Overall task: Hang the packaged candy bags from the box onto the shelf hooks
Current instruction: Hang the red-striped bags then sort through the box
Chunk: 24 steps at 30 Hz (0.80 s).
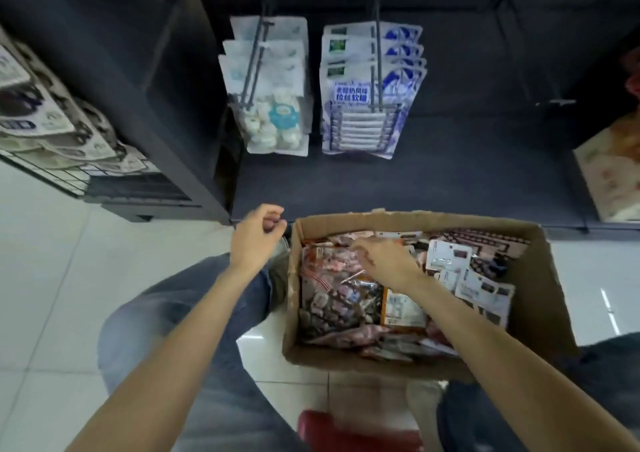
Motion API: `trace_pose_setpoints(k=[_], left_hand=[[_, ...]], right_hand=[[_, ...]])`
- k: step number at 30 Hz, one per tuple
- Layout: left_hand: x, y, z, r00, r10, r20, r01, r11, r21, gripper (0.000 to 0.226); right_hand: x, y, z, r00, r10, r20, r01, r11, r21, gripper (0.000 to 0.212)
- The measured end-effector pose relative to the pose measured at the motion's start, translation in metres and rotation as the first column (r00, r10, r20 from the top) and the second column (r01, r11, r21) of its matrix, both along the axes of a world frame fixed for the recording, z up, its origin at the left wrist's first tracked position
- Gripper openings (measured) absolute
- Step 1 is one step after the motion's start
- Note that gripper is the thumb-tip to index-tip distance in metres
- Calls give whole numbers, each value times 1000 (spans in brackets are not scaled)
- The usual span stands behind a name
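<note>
A cardboard box (540, 278) on the floor holds several candy bags (339, 299), pink, brown and white. My right hand (384, 257) reaches into the box, its fingers spread over the pink bags near the far left corner; whether it grips one I cannot tell. My left hand (256, 233) hovers left of the box with fingers loosely curled and holds nothing. Above, two shelf hooks (378, 56) carry hanging bags: white candy packs (273, 112) on the left, blue-and-white packs (367, 105) on the right. A bare hook (550, 101) sticks out farther right.
The dark shelf back panel (467, 160) runs behind the box. A wire rack (52, 112) with more packs stands at left. A pink pack (613, 174) hangs at far right. A red stool (339, 431) sits under me on the white tile floor.
</note>
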State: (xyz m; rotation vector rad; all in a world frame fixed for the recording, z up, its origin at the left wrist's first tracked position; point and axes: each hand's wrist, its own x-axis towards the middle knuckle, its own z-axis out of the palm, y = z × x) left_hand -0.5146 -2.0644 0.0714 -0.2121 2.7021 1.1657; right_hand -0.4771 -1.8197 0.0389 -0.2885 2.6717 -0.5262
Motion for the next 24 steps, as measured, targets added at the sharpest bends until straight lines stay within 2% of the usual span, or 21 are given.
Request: trace_pose_setpoints(k=[3, 5, 7, 9, 12, 14, 16, 18, 20, 22, 24], left_hand=[[14, 1, -46, 967, -3, 253, 32, 993, -110, 47], [22, 7, -62, 944, -28, 329, 92, 979, -181, 48], [24, 13, -70, 942, -28, 336, 119, 961, -252, 45], [25, 18, -71, 952, 3, 306, 99, 944, -316, 39], [26, 15, -77, 966, 51, 254, 21, 962, -272, 32], [28, 12, -80, 972, 62, 226, -10, 975, -222, 30], [29, 13, -81, 978, 63, 199, -19, 976, -216, 29], [29, 15, -80, 980, 63, 188, -22, 977, -212, 29], [29, 15, -81, 981, 53, 185, -12, 977, -212, 29], [28, 12, -82, 982, 33, 186, 10, 974, -224, 29], [28, 12, -82, 983, 19, 181, 24, 972, -234, 29]], right_hand=[[26, 7, -42, 978, 63, 196, -90, 988, 128, 51], [38, 4, -59, 961, 98, 259, -148, 973, 178, 70], [51, -5, -74, 941, 96, 323, -160, 971, 177, 79], [68, -18, -81, 940, 86, 331, -127, 986, 106, 71], [87, -25, -79, 978, 35, 207, -6, 990, -138, 37], [99, -20, -78, 975, 91, 203, -50, 979, -198, 39], [109, -11, -82, 965, 174, 198, -156, 982, -107, 45], [113, -12, -83, 975, 170, 142, -163, 985, -61, 31], [103, -18, -89, 998, 54, -15, -55, 997, -49, 8], [82, -25, -89, 988, -76, -133, 71, 997, -40, 10], [57, -30, -85, 975, -68, -209, 67, 998, -14, 6]])
